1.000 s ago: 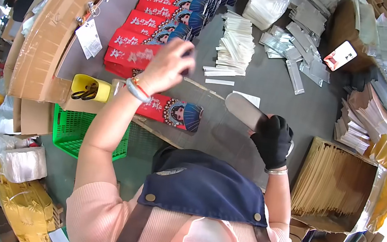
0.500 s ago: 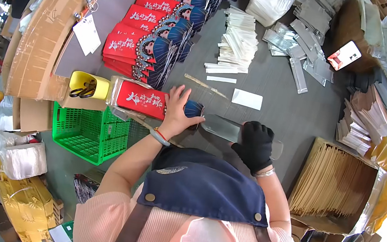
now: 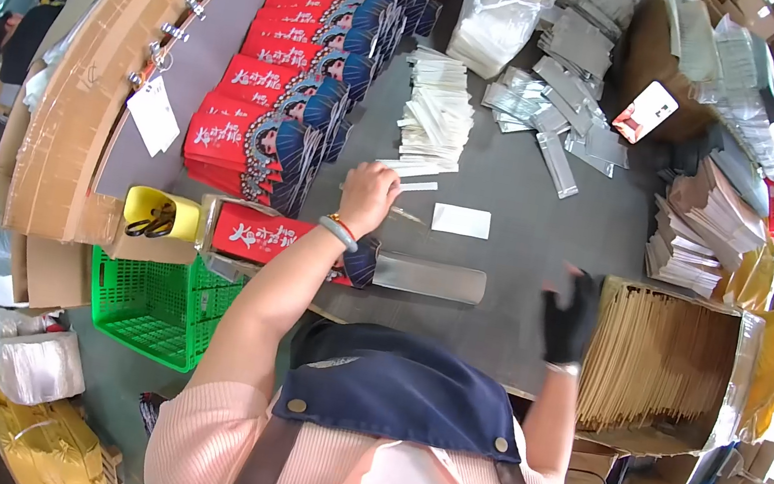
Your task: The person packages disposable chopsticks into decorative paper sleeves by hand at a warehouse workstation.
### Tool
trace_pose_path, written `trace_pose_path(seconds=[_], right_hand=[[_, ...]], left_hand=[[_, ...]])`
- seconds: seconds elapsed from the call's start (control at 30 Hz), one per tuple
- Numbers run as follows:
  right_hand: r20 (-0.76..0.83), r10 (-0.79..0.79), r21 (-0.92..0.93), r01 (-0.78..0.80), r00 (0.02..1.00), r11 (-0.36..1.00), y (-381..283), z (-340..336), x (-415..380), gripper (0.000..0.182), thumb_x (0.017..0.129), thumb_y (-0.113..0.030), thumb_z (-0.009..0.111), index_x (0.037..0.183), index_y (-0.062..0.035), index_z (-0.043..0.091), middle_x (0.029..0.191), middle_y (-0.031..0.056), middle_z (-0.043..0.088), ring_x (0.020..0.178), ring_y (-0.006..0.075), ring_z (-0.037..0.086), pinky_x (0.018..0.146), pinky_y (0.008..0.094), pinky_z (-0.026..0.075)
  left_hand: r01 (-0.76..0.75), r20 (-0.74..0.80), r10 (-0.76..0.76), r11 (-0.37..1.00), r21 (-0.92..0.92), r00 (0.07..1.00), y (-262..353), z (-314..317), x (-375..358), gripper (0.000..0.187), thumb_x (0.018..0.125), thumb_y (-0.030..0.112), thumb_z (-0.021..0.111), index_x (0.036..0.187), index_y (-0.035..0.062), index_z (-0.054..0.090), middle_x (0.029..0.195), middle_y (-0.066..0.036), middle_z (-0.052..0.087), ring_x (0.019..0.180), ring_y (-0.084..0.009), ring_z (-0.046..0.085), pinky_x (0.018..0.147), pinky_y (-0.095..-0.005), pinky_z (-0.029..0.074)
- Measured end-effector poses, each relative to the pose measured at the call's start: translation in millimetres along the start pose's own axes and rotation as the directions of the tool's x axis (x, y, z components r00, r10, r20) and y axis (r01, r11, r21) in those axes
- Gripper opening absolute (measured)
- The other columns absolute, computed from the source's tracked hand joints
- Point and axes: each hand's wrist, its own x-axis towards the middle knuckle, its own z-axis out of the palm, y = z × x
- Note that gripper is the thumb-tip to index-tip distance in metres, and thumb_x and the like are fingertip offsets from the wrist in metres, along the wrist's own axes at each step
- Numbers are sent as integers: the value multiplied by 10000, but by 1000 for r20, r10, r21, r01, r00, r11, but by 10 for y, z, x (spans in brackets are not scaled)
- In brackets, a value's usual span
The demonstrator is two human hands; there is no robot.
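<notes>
My left hand [image 3: 368, 201] has its fingers curled and pinched at the near end of a narrow white strip [image 3: 419, 186], which lies slightly tilted on the table. Below that forearm lies a red and blue printed packet [image 3: 252, 233], partly covered by the arm. From the packet's right end a clear plastic sleeve [image 3: 432, 280] sticks out, flat on the table. My right hand [image 3: 570, 317], in a black fingerless glove, is off the sleeve and beside the carton of tan sheets [image 3: 662, 362]. Its fingers are blurred but look apart, with nothing visible in them.
Rows of red and blue packets [image 3: 261, 80] stand at the back left. White strips [image 3: 436, 113], a white card [image 3: 461, 220] and clear plastic pieces [image 3: 560, 107] lie farther back. A yellow cup with scissors [image 3: 142, 203] and a green crate [image 3: 144, 305] are at left.
My left hand has left the packet and moved up to the white strip, which now tilts. My right hand has let go of the plastic sleeve and moved right, to the carton's edge.
</notes>
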Motion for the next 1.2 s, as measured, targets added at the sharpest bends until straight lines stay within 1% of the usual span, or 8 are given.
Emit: trace_pose_path(seconds=[0.2,0.43,0.77,0.83,0.97,1.07,1.13,1.2], right_hand=[[-279,578,-350,-642,766,682,1638,-1104,-865,425,872,-193,650,1228,34,600,1221,195,618,1137,353,585,982,414,461],[-86,647,-479,-601,758,640,1750,-1275,-957,337,858,-197,575,1102,31,625,1116,228,626,1041,403,592,900,447,473],[-17,696,-511,-605,718,611,1939,-1271,-958,219,849,-126,528,996,29,573,982,242,624,928,429,587,805,492,466],[-184,633,-532,-618,752,579,2094,-1209,-1082,222,876,-125,512,1037,19,564,981,236,625,933,428,590,809,481,471],[-406,548,-302,-673,732,675,1491,-1408,-849,220,931,-130,489,1101,-4,551,981,189,638,930,353,621,814,420,484],[-160,520,82,-513,839,854,777,-1134,-499,185,954,-133,494,1062,-11,583,946,104,628,856,186,593,784,327,482],[83,-6,105,-3,997,994,238,-367,-255,188,861,-64,609,1043,-34,643,900,140,617,838,291,610,761,377,483],[382,-86,146,31,920,989,-330,-132,-84,259,851,-78,636,1104,-115,674,822,124,585,846,321,602,723,399,486]], left_hand=[[-134,10,135,988,-77,991,261,-57,4,66,828,74,655,844,64,592,833,-106,579,831,-320,568,748,-439,449],[-146,121,159,984,-106,980,629,200,44,299,713,150,792,925,91,589,1024,-63,566,1001,-299,546,807,-418,466],[174,366,18,858,-484,931,619,133,73,288,718,93,783,897,41,563,803,-110,658,739,-281,651,682,-359,513],[301,458,-5,760,-576,889,635,-49,-17,283,721,108,788,884,36,568,817,-115,671,723,-263,656,674,-334,518],[-39,425,186,943,-331,886,523,-327,-457,290,673,160,810,912,96,657,826,-58,622,798,-259,576,736,-387,476],[-109,281,174,967,-232,944,607,-423,-649,333,628,162,820,928,121,682,934,-47,597,915,-272,546,809,-415,442],[-91,265,147,973,-214,953,586,-513,-698,456,611,189,842,1036,131,686,1020,-53,564,988,-277,530,851,-415,431],[-90,177,130,971,-222,976,554,-653,-722,521,604,199,851,1087,122,672,1032,-58,566,995,-280,533,867,-416,433]])
